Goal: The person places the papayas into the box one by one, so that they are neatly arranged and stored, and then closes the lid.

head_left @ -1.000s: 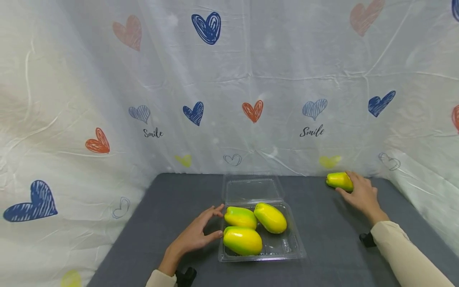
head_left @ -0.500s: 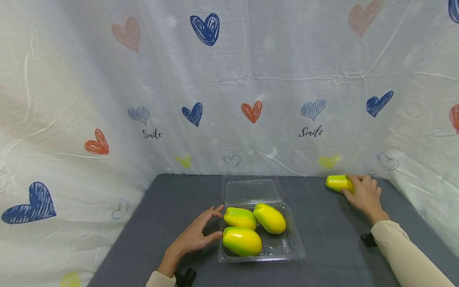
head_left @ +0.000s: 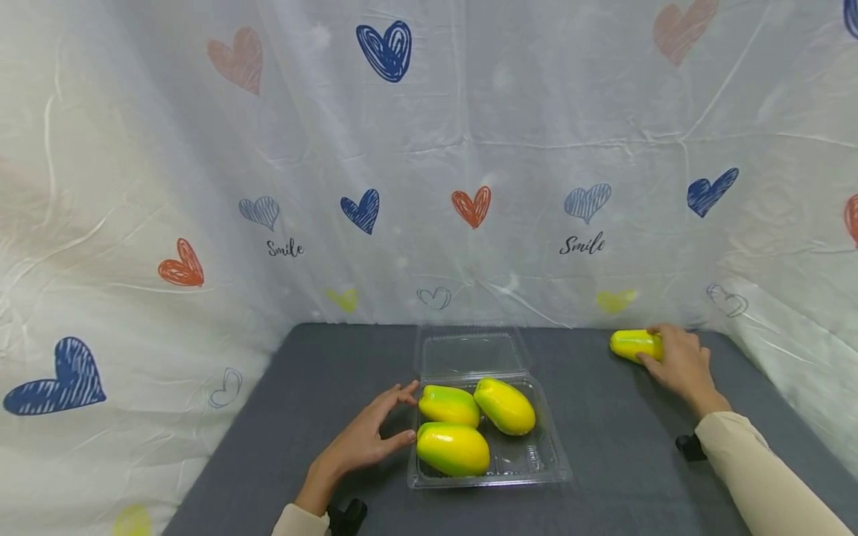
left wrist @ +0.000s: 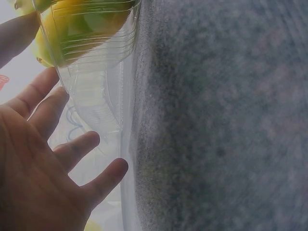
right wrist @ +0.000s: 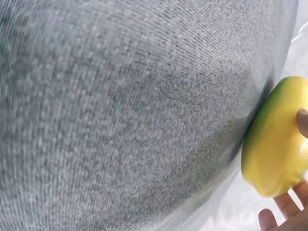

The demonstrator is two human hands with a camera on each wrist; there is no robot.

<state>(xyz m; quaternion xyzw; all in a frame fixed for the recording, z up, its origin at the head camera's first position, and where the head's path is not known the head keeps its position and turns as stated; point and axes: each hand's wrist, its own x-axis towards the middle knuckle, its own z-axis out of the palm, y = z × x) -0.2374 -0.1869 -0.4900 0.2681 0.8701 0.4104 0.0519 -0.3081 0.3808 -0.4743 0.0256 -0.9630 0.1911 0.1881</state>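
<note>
The right hand [head_left: 680,362] curls its fingers and thumb round a loose yellow-green mango [head_left: 634,345] at the far right of the grey felt table [head_left: 623,432], close to where the hanging sheet [head_left: 429,164] meets the tabletop. The right wrist view shows a fingertip and thumb on the fruit [right wrist: 276,144], which seems to be touching the felt or just off it (the frames do not settle which).

The left hand [head_left: 365,439] lies with fingers spread and relaxed against the left wall of a clear plastic clamshell box [head_left: 529,465]; it steadies the box rather than gripping it. In the left wrist view the fingers [left wrist: 72,151] sit beside the ribbed plastic wall [left wrist: 94,72], touching or nearly so.

Three mangoes already lie in the box: one at the front left [head_left: 453,449], one behind it [head_left: 449,406], one behind on the right [head_left: 505,406]. The hinged lid [head_left: 471,353] lies open flat behind the tray.

Judging from this, the risks are small but real. The mango looks smooth and rounded, so a grip only at one end could let it slip or roll toward the sheet. The remaining free space is the front right corner, and a fruit set down carelessly might shove its neighbours or tip the light tray if the left hand lets go.
</note>
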